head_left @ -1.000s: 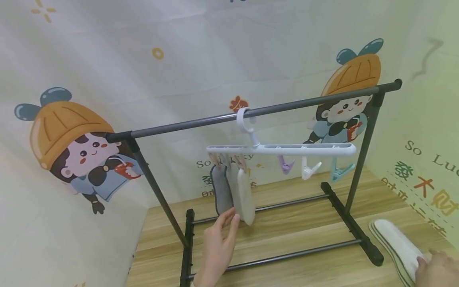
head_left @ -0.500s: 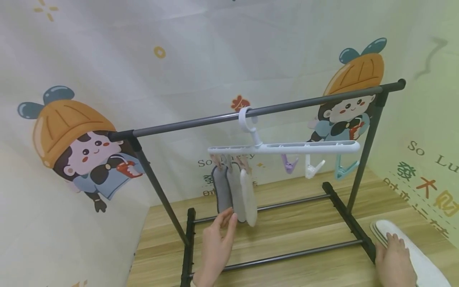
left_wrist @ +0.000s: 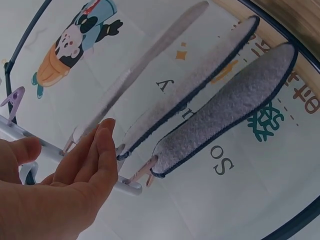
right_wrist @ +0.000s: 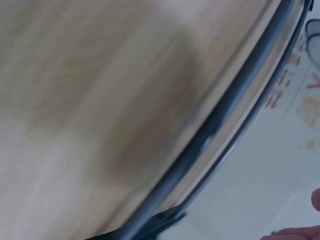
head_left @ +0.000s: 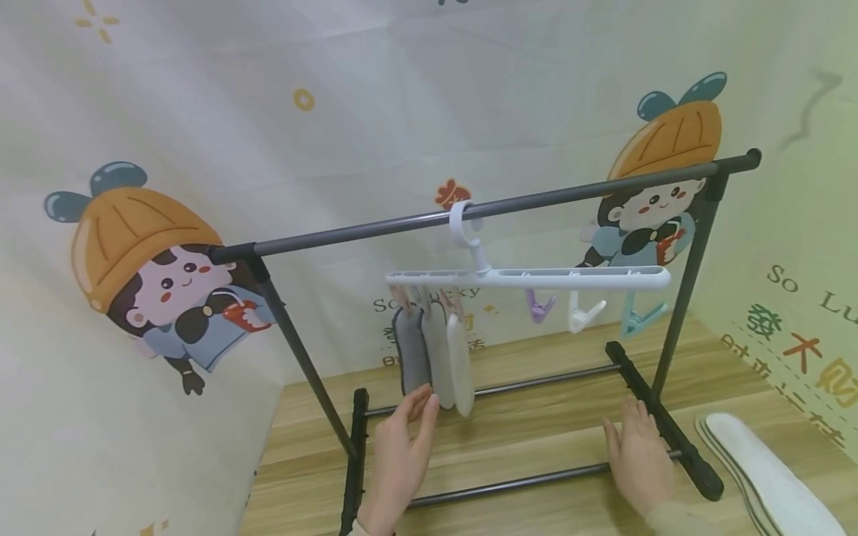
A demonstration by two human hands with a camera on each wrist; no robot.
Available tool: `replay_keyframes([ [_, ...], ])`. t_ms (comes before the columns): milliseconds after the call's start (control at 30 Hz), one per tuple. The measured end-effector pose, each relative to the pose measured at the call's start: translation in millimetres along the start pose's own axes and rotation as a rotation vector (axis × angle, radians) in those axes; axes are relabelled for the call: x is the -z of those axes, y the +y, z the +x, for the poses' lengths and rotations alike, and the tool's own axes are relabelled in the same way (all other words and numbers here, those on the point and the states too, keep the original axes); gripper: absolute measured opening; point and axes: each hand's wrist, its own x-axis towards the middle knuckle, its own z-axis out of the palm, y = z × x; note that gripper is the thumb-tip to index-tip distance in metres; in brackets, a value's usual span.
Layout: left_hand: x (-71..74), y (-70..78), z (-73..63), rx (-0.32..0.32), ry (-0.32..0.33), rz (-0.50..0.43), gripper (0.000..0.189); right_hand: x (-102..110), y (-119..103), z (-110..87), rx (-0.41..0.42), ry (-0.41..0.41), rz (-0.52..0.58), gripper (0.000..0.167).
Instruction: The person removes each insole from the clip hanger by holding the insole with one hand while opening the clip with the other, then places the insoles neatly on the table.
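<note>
Three insoles hang by clips from the left half of a white hanger [head_left: 576,278]: a dark-edged grey insole [head_left: 411,350], a lighter insole [head_left: 437,357] and a white insole [head_left: 460,368]. My left hand [head_left: 402,454] is raised in front of them, fingers relaxed and holding nothing; its fingertips overlap the lower end of the grey insole in the head view. In the left wrist view, the grey insole [left_wrist: 225,107] is apart from the hand. My right hand [head_left: 640,458] is over the rack's front lower bar [head_left: 516,482], fingers extended and nothing held.
The hanger hooks over the top bar [head_left: 348,233] of a dark rack. A purple clip [head_left: 538,307], a white clip [head_left: 585,313] and a teal clip [head_left: 640,316] hang from its right half. A stack of insoles [head_left: 771,473] lies on the wooden surface right of the rack.
My right hand has moved left from the insole stack to over the rack's lower bar, without an insole. My left hand has stayed almost in place. The hanging insoles have swung slightly.
</note>
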Motion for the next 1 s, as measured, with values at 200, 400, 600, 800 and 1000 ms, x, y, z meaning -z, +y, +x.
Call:
replay_keyframes([
  [200, 1.4, -0.1, 1.5, 0.016, 0.001, -0.002, 0.046, -14.5, -39.3, 6.9, 0.049, -0.070, 0.006, 0.054],
  [400, 1.3, 0.2, 3.5, 0.008, 0.018, 0.028, 0.047, -35.1, -71.8, 11.9, 0.166, -0.060, 0.025, 0.061],
  [600, 1.0, 0.0, 7.0, -0.009, 0.023, 0.024, 0.047, -48.9, -93.2, 16.1, 0.218, -0.080, -0.004, 0.067],
  [800, 2.2, -1.3, 11.4, -0.026, 0.033, 0.023, 0.047, -57.1, -107.6, 21.1, 0.258, -0.120, -0.052, 0.073],
  [1000, 3.5, -2.4, 15.7, -0.028, 0.038, 0.044, 0.048, -61.9, -119.8, 25.3, 0.286, -0.120, -0.033, 0.077],
])
